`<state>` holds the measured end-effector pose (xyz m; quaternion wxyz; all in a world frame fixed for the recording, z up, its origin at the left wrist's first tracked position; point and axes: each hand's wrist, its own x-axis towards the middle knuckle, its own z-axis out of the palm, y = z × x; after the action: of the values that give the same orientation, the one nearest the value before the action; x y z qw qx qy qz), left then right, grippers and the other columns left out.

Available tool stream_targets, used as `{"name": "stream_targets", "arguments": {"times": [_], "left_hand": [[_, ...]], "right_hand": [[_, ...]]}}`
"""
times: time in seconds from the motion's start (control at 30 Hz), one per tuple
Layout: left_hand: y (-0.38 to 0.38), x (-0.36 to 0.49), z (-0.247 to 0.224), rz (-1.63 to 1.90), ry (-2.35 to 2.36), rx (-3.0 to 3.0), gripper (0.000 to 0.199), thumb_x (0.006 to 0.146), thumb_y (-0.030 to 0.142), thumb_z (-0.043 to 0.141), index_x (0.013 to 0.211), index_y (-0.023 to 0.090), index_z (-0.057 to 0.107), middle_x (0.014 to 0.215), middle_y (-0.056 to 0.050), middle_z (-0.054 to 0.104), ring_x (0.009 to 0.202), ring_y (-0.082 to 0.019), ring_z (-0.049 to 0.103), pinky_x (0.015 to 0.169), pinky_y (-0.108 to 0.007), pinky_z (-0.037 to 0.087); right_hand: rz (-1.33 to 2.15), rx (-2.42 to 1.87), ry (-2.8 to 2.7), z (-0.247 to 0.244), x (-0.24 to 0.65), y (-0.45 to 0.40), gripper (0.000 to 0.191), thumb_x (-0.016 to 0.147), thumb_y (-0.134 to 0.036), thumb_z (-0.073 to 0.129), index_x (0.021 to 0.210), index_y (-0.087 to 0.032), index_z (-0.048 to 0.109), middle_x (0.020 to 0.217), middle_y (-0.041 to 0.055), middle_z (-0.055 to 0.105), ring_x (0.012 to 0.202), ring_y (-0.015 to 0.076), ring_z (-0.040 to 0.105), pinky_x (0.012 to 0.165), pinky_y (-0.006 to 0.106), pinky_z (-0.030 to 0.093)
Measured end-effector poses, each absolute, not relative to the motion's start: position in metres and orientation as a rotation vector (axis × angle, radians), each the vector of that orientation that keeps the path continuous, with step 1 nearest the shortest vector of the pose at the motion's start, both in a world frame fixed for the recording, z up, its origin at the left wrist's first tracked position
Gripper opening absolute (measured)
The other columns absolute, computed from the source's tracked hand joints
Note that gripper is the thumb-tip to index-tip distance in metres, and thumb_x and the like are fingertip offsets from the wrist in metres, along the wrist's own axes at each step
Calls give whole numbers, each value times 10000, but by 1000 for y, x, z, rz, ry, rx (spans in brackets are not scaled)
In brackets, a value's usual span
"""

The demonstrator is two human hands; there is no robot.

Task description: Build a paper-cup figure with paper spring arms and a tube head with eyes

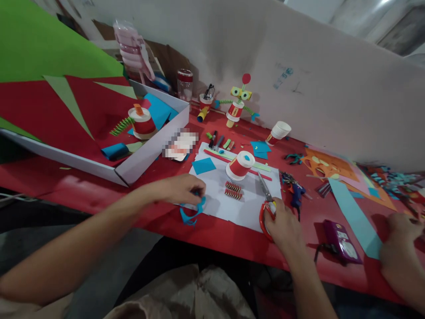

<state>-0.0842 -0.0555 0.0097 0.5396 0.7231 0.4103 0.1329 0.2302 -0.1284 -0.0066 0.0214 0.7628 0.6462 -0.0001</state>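
My right grip is closing around the orange handles of the scissors, and their blades are pointing away from me over the right side of the white paper. My left grip is curling its fingers down at the blue paper scraps by the near left edge of that sheet; I cannot tell whether the fingertips are pinching them or only touching. Between my hands, two folded paper springs are lying side by side, and just beyond them the red and white cup is standing upside down. A blue paper square is lying to the left of the cup. A glue gun is resting on the red table, right of the sheet, and another person's hand is reaching in at the far right, beside a pale blue strip.
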Motion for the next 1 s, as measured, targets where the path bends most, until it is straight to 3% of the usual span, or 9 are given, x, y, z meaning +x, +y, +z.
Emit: {"name": "stream_targets", "arguments": {"times": [0.17,0.3,0.43,0.5,0.6,0.73,0.8,0.9,1.0], "left_hand": [[-65,-142,36,191,1089,1565,59,613,225,737,638,194,693,524,7,610,463,-143,502,444,-226,310],[-76,-150,41,503,1363,1461,164,666,338,751,730,204,679,573,11,605,437,-104,408,420,-227,270],[-83,-134,48,807,1418,1385,167,688,349,736,740,219,644,613,24,574,495,-97,406,447,-217,287],[-85,-127,54,858,1400,1353,167,666,344,752,720,224,648,609,26,576,495,-100,412,452,-224,305],[-87,-120,61,860,1383,1279,160,638,333,775,704,234,668,606,15,605,526,-130,482,479,-238,358],[-87,-111,54,957,1321,1148,163,576,324,807,654,226,702,665,-23,670,650,-183,575,584,-261,433],[-85,-104,46,1023,1275,1067,177,551,332,822,641,220,718,696,-40,693,692,-194,589,646,-275,451],[-81,-92,36,1044,1241,1011,190,548,351,836,634,218,732,703,-41,702,701,-189,579,669,-282,434],[-77,-77,28,1036,1218,909,210,529,346,856,625,204,734,657,-15,674,646,-146,539,623,-260,388]], "right_hand": [[167,2244,1965,6,229,-132,355,978,-300,468,1254,-156,639,1068,194,677,936,356,683,735,426,516],[284,2167,2384,-8,182,-151,388,959,-201,459,1273,-55,635,1262,267,618,1171,382,598,961,503,495],[-110,1787,2923,-38,87,-192,719,913,-487,598,1449,-31,452,1494,325,419,1381,466,406,1048,611,435],[-368,1518,3098,-40,50,-206,800,904,-552,596,1512,-89,360,1511,290,420,1401,425,402,1086,588,415],[-673,950,3318,-31,27,-205,557,978,-482,511,1457,-204,448,1506,140,487,1400,266,442,1171,403,361],[-604,1376,3184,-28,27,-183,541,970,-386,542,1413,-79,500,1501,249,467,1441,365,370,1185,545,285],[-736,1256,3204,-28,31,-177,462,959,-351,559,1344,-96,576,1410,219,580,1366,339,486,1154,512,348],[-1205,1015,3281,-21,45,-172,222,970,-284,521,997,-219,732,975,39,788,972,196,715,954,319,510],[-1663,1943,3009,-7,69,-156,224,954,-291,523,818,-224,688,803,16,745,781,172,690,758,282,521]]}}
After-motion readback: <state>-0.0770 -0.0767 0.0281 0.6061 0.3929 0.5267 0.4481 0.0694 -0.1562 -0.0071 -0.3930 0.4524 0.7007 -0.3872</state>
